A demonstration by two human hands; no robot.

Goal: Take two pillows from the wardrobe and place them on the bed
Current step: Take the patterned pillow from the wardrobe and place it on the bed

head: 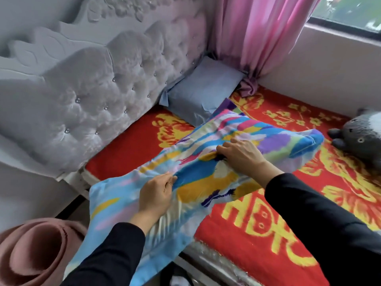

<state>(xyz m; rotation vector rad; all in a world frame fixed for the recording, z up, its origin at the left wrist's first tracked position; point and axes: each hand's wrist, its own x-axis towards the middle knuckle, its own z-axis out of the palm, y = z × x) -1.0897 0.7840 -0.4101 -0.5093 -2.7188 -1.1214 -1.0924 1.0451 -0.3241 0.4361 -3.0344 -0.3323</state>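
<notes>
A multicoloured pillow (206, 178) in a blue, yellow and pink cover lies half over the near edge of the bed (127, 149), which has a red and yellow sheet. My left hand (157, 193) pinches its cover near the middle. My right hand (240, 153) grips the bunched fabric further up. A plain light blue pillow (198, 93) rests against the headboard in the far corner of the bed.
A tufted grey headboard (92, 96) runs along the left. A pink curtain (253, 38) hangs in the corner beside a window (350, 11). A grey plush toy (358, 137) sits at the right. A rolled pink mat (35, 252) stands at the bottom left.
</notes>
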